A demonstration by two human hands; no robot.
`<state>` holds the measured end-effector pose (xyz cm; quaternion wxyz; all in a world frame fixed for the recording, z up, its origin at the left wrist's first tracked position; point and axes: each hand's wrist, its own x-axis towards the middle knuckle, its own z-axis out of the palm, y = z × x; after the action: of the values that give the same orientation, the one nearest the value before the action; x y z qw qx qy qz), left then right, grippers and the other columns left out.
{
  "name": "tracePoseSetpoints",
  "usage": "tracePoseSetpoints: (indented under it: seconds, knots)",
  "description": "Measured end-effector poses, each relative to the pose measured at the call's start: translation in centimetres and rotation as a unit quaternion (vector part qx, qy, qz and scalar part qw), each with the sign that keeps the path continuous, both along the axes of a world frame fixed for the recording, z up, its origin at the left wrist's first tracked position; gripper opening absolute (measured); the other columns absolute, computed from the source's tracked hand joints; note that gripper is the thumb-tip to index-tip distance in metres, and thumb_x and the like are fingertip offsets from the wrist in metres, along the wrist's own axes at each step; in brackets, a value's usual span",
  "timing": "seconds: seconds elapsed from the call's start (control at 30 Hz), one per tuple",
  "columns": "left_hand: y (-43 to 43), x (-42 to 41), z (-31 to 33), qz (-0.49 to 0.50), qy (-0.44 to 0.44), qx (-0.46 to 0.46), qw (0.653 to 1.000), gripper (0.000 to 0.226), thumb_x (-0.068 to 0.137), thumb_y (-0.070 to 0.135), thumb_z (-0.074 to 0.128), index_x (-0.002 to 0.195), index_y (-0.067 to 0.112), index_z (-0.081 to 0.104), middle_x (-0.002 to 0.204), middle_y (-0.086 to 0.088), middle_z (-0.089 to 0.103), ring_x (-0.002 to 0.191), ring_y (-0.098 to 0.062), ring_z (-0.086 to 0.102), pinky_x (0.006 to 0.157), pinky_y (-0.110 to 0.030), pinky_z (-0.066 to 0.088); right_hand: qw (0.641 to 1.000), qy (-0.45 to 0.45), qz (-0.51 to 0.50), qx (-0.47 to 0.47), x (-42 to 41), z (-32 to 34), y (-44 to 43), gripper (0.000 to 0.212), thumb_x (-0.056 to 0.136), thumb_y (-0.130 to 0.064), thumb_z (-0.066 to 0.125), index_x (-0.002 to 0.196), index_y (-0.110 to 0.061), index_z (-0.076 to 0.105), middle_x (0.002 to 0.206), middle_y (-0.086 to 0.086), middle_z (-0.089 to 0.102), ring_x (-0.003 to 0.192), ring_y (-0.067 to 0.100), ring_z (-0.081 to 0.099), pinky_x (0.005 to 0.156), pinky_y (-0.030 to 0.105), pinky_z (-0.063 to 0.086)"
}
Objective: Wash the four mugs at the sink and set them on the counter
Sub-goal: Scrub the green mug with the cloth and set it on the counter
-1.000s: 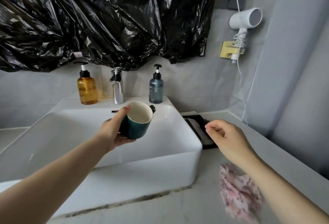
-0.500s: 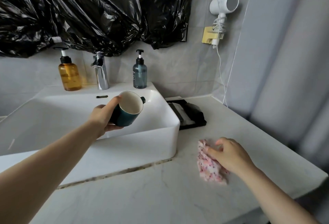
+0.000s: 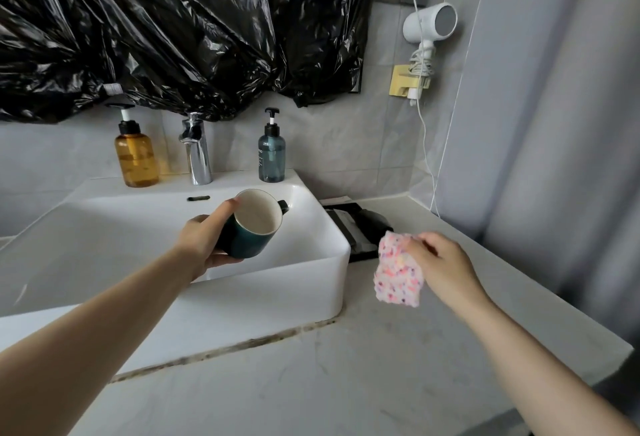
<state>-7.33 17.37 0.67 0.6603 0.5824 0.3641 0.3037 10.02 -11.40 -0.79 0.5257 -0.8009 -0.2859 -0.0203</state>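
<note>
Sink (image 3: 311, 283), with one mug (image 3: 247, 241) held over it.
Beyond the left hand (image 3: 204, 245) stand two bottles, one amber bottle (image 3: 136, 155) and one blue bottle (image 3: 272, 155). That hand grips the single dark green mug, cream inside. To its right, the right hand (image 3: 446, 266) pinches one pink speckled cloth (image 3: 398, 276).

Person: left hand (image 3: 204, 245) and right hand (image 3: 446, 262) bare; left forearm (image 3: 104, 325) and right forearm (image 3: 540, 359) bare as far as frame edge.

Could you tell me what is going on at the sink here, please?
A person is washing up. Their left hand holds a dark green mug, tilted, over the white sink. Their right hand pinches a pink speckled cloth in the air above the counter, beside it. No water runs from the tap.
</note>
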Motion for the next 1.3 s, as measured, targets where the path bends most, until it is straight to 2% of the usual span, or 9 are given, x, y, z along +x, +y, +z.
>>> tracePoseSetpoints:
  seconds: [0.2, 0.4, 0.5, 0.73, 0.97, 1.03, 1.1, 1.2, 1.3]
  knots:
    - [1.2, -0.8, 0.4, -0.006, -0.048, -0.021, 0.999, 0.055, 0.087, 0.049, 0.067, 0.122, 0.009, 0.053, 0.114, -0.014, 0.058, 0.097, -0.033, 0.064, 0.075, -0.049, 0.059, 0.991, -0.068, 0.037, 0.106, -1.2, 5.1, 5.8, 0.011, 0.087, -0.025, 0.062, 0.09, -0.015, 0.06, 0.09, 0.002, 0.066, 0.085, 0.02, 0.061, 0.073, 0.032, 0.046]
    - [5.3, -2.3, 1.3, 0.006, -0.055, -0.011, 0.998, 0.067, 0.082, 0.053, 0.072, 0.13, 0.01, 0.053, 0.126, -0.016, 0.054, 0.104, -0.034, 0.063, 0.081, -0.057, 0.059, 0.979, -0.085, 0.085, 0.163, -2.5, 7.1, 14.2, 0.009, 0.087, -0.013, 0.067, 0.094, -0.019, 0.066, 0.09, -0.008, 0.069, 0.088, 0.014, 0.063, 0.075, 0.022, 0.047]
    - [7.5, -2.5, 1.7, 0.012, -0.058, -0.002, 0.998, 0.069, 0.078, 0.055, 0.075, 0.127, 0.01, 0.056, 0.124, -0.016, 0.058, 0.107, -0.035, 0.064, 0.076, -0.054, 0.061, 0.976, -0.052, 0.118, 0.173, -3.1, 7.3, 18.6, 0.013, 0.086, -0.014, 0.066, 0.086, -0.026, 0.068, 0.085, -0.016, 0.07, 0.085, 0.005, 0.064, 0.072, 0.014, 0.046]
    - [12.5, -2.0, 1.3, 0.038, -0.062, 0.02, 0.997, 0.068, 0.073, 0.055, 0.079, 0.123, 0.013, 0.061, 0.123, -0.012, 0.059, 0.109, -0.032, 0.063, 0.068, -0.045, 0.062, 0.978, -0.018, 0.122, 0.168, -2.0, 5.2, 27.4, 0.023, 0.093, -0.024, 0.059, 0.073, -0.016, 0.064, 0.059, -0.014, 0.055, 0.06, 0.005, 0.049, 0.06, 0.025, 0.039]
    - [14.4, -2.3, -0.1, 0.061, -0.029, 0.038, 0.997, 0.064, 0.068, 0.057, 0.077, 0.113, 0.014, 0.062, 0.114, -0.011, 0.062, 0.103, -0.026, 0.064, 0.066, -0.042, 0.062, 0.974, 0.041, 0.136, 0.177, -2.3, 2.9, 31.7, 0.018, 0.094, -0.025, 0.058, 0.086, -0.012, 0.068, 0.081, 0.003, 0.069, 0.079, 0.013, 0.061, 0.068, 0.02, 0.045]
    - [14.2, -2.0, -0.4, 0.062, -0.017, 0.048, 0.997, 0.056, 0.075, 0.052, 0.079, 0.111, 0.013, 0.063, 0.111, -0.012, 0.062, 0.094, -0.024, 0.065, 0.063, -0.038, 0.062, 0.951, 0.122, 0.204, 0.197, -1.7, 2.7, 31.3, 0.014, 0.09, -0.026, 0.067, 0.098, -0.015, 0.071, 0.095, 0.003, 0.073, 0.095, 0.018, 0.068, 0.086, 0.031, 0.054]
    - [14.0, -1.8, -0.7, 0.058, -0.004, 0.043, 0.997, 0.051, 0.08, 0.049, 0.075, 0.111, 0.011, 0.063, 0.11, -0.013, 0.062, 0.09, -0.023, 0.065, 0.06, -0.037, 0.061, 0.924, 0.155, 0.268, 0.225, -1.3, 2.5, 30.9, 0.036, 0.08, -0.023, 0.074, 0.115, -0.016, 0.068, 0.112, 0.005, 0.072, 0.109, 0.022, 0.067, 0.098, 0.043, 0.052]
    - [13.7, -1.6, -0.8, 0.052, 0.0, 0.028, 0.998, 0.057, 0.076, 0.053, 0.077, 0.113, 0.012, 0.062, 0.115, -0.013, 0.061, 0.097, -0.027, 0.065, 0.063, -0.04, 0.062, 0.911, 0.096, 0.312, 0.251, -1.7, 2.8, 30.6, 0.052, 0.077, -0.009, 0.073, 0.127, -0.011, 0.058, 0.118, 0.004, 0.069, 0.111, 0.016, 0.066, 0.097, 0.037, 0.053]
    - [13.7, -1.8, -0.7, 0.049, -0.006, 0.023, 0.999, 0.074, 0.059, 0.061, 0.078, 0.113, 0.013, 0.063, 0.116, -0.014, 0.063, 0.099, -0.03, 0.067, 0.065, -0.042, 0.063, 0.917, 0.04, 0.305, 0.255, -2.3, 2.8, 30.6, 0.049, 0.07, -0.02, 0.077, 0.116, -0.021, 0.061, 0.111, 0.002, 0.07, 0.103, 0.016, 0.068, 0.088, 0.034, 0.055]
